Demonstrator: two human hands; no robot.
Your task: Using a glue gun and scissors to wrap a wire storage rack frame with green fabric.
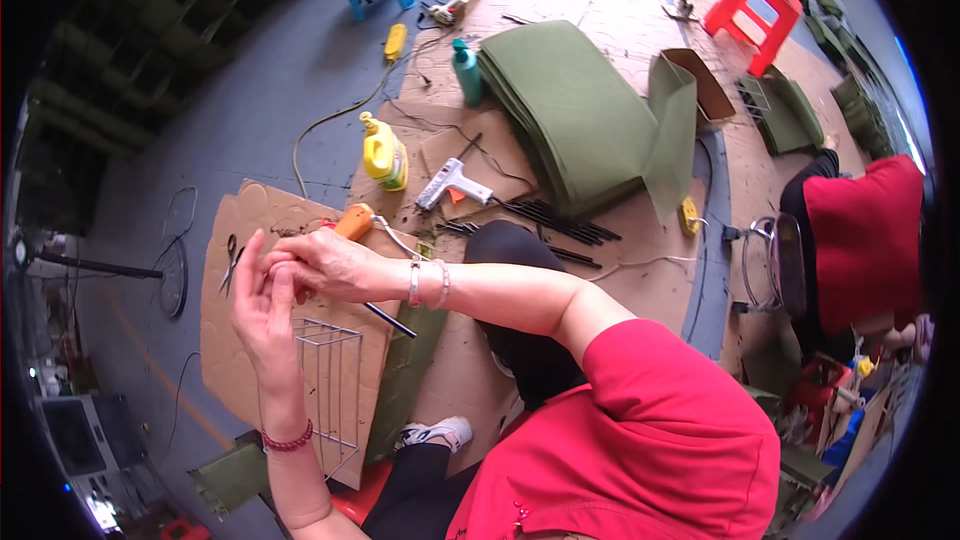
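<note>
Your left hand (262, 305) and right hand (325, 262) pinch the wire basket (328, 390); no green cloth (580, 115) is on it yet.

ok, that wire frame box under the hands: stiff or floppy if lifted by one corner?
Probably stiff: the wire frame is thin straight metal rods that keep a square box shape. Likely light for its size, since it is open wire with nothing inside. The left hand is at its top edge, the right hand just above; thin rods may flex a little.
</note>
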